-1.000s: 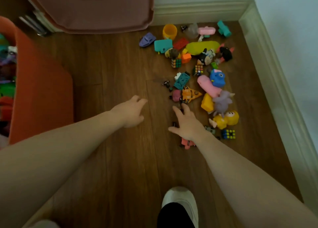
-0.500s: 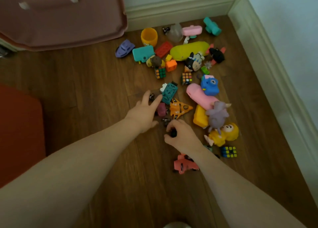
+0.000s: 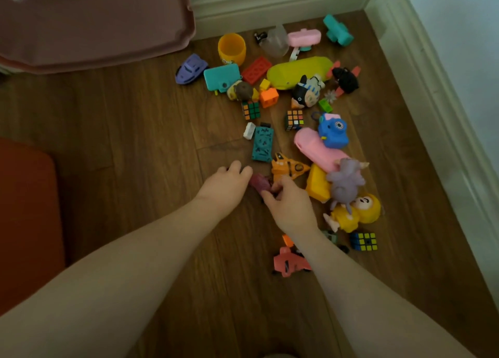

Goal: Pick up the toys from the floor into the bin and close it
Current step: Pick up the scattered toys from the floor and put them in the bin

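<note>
Down on the wooden floor (image 3: 135, 120), at the centre of the head view, both hands meeting over a small maroon toy (image 3: 259, 182). Left hand (image 3: 225, 187) with fingers curled, knuckles up, touching the toy's 9 o'clock side; grip hidden, cannot tell if anything held. Right hand (image 3: 289, 206) pinching the toy's 3 o'clock end between thumb and fingers. Just beyond, at 12 to 1 o'clock: orange jet (image 3: 287, 166), teal patterned block (image 3: 262, 144), pink capsule (image 3: 313, 148), blue camera toy (image 3: 332, 131). At 3 o'clock: grey plush (image 3: 345, 181) lying on yellow doll (image 3: 356, 213). Toward 6 o'clock, beside the right wrist: salmon plane (image 3: 287, 263). Orange bin (image 3: 27, 222) at 9 o'clock, well apart from the toys. Pink lid (image 3: 94, 23) at 11 o'clock.
</note>
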Demonstrator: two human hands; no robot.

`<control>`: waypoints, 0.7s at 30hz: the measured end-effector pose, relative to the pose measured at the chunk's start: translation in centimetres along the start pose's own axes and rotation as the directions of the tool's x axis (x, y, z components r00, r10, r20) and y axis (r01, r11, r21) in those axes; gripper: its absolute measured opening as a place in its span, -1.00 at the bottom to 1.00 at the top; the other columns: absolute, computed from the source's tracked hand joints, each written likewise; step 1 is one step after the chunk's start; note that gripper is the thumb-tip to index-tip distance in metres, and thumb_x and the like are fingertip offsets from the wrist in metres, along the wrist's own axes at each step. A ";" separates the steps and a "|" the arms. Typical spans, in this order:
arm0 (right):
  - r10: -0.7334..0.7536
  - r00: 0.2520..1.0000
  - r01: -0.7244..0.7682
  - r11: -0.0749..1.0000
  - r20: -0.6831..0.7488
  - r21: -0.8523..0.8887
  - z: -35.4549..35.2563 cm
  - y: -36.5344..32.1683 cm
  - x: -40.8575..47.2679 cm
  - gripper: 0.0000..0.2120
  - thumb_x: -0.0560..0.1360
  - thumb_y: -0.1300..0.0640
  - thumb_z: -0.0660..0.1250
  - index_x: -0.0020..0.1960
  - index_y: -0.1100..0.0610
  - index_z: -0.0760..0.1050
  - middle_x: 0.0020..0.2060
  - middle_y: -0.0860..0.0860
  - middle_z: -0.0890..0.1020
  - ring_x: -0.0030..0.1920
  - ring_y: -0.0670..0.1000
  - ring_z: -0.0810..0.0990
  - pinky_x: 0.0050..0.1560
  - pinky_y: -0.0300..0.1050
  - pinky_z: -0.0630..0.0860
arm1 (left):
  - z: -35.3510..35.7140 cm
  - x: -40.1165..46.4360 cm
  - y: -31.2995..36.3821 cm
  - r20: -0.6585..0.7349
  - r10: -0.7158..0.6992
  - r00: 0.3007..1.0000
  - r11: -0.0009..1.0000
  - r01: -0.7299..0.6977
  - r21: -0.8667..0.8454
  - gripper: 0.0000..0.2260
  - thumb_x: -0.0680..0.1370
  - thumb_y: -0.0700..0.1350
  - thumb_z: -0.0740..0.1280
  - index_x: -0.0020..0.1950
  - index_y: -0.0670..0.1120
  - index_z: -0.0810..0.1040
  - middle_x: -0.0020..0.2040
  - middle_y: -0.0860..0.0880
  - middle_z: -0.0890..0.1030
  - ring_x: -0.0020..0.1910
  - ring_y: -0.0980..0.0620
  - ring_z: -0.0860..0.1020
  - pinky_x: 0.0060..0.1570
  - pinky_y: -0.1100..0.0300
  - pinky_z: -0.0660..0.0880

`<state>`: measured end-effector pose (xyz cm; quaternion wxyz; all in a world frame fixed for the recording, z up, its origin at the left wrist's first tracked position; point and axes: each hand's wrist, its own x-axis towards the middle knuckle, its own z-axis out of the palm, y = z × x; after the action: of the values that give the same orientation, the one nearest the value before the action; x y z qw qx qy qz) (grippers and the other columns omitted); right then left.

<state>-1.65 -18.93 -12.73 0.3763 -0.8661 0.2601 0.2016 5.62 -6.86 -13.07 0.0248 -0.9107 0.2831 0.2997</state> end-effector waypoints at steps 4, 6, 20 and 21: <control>0.018 1.000 -0.012 0.954 0.016 -0.301 0.5 -0.4 0.5 -0.48 0.49 -0.09 0.32 0.32 0.09 0.22 0.06 0.09 0.58 0.02 0.14 0.60 -0.16 -0.02 0.50 | -0.1 -0.7 -0.5 0.018 -0.051 0.999 0.986 0.053 -0.161 -0.71 0.58 -0.18 0.15 0.30 -0.12 0.29 0.23 -0.17 0.39 0.15 -0.19 0.43 0.09 0.01 0.40; -0.020 0.998 0.042 0.920 0.059 -0.390 0.5 -0.5 0.8 -0.57 0.51 -0.08 0.30 0.25 0.08 0.25 0.07 0.10 0.57 0.03 0.15 0.59 -0.17 -0.01 0.49 | -0.3 -1.1 -0.3 -0.017 -0.052 0.999 0.969 0.046 -0.243 -0.74 0.58 -0.16 0.14 0.27 -0.12 0.30 0.20 -0.16 0.44 0.11 -0.16 0.46 0.04 0.03 0.40; 0.084 0.985 -0.099 0.991 0.153 0.095 -1.6 2.5 -0.8 -0.78 0.53 0.28 0.17 -0.15 0.04 0.51 -0.29 -0.02 0.61 -0.31 -0.04 0.52 -0.27 -0.06 0.51 | 0.2 -0.7 1.4 0.027 -0.006 1.000 0.995 0.003 0.102 -0.62 0.62 0.01 0.12 0.41 -0.01 0.14 0.21 -0.19 0.44 0.10 -0.19 0.49 -0.20 0.05 0.38; 0.042 0.984 -0.052 0.997 0.171 0.053 -1.5 2.2 -1.2 -0.78 0.55 0.27 0.15 -0.12 0.03 0.50 -0.30 -0.05 0.58 -0.28 -0.02 0.53 -0.21 -0.03 0.51 | 0.1 -1.0 1.3 0.040 -0.024 0.999 0.997 0.021 0.076 -0.64 0.63 -0.03 0.12 0.40 -0.01 0.15 0.18 -0.19 0.45 0.07 -0.18 0.51 -0.23 0.06 0.38</control>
<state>-3.63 -21.01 -12.31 0.4170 -0.8283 0.2529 0.2760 4.25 -7.43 -12.46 0.0683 -0.9060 0.2833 0.3071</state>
